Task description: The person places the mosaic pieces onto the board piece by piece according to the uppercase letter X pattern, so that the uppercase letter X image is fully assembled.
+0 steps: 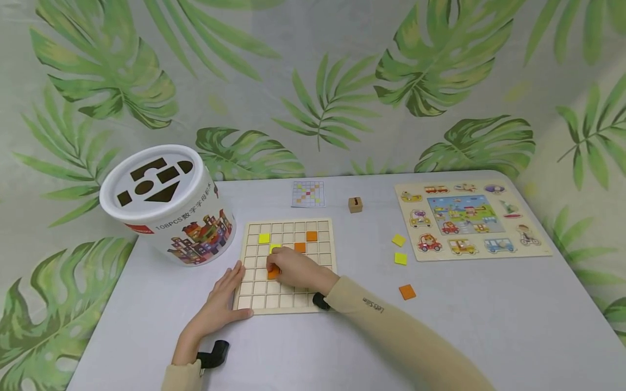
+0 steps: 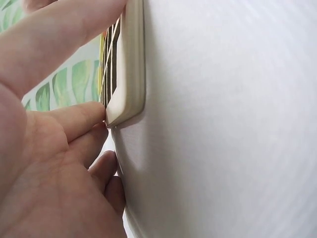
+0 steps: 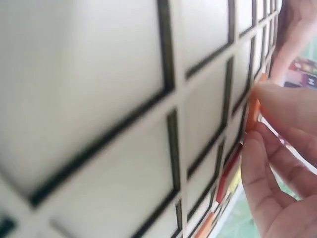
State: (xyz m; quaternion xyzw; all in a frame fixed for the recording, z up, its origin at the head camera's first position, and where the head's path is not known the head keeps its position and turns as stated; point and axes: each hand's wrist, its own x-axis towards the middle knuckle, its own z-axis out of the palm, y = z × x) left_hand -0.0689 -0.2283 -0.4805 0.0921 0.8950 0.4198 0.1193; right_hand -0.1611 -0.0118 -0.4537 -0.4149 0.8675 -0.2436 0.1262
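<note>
Head view: nearest the cam, beige fabric sleeve w/ dark lettering (image 1: 406,331); its R hand (image 1: 299,269) pinches a flat orange square tile (image 1: 273,273) at the pale wooden grid board (image 1: 286,301), L of ctr, on the white table (image 1: 342,347). Can't tell if tile's fully seated. L hand (image 1: 220,302), fingers fairly straight, touches board's L edge, thumb at near corner. Two flat yellow square tiles (image 1: 400,259) lie loose to R.

L wrist: L hand up close, fingertip against board's corner.

R wrist: blurred grid cells closest; beyond, R thumb + fingers grip the orange tile, flat red tile (image 3: 230,171) nearby.
</note>
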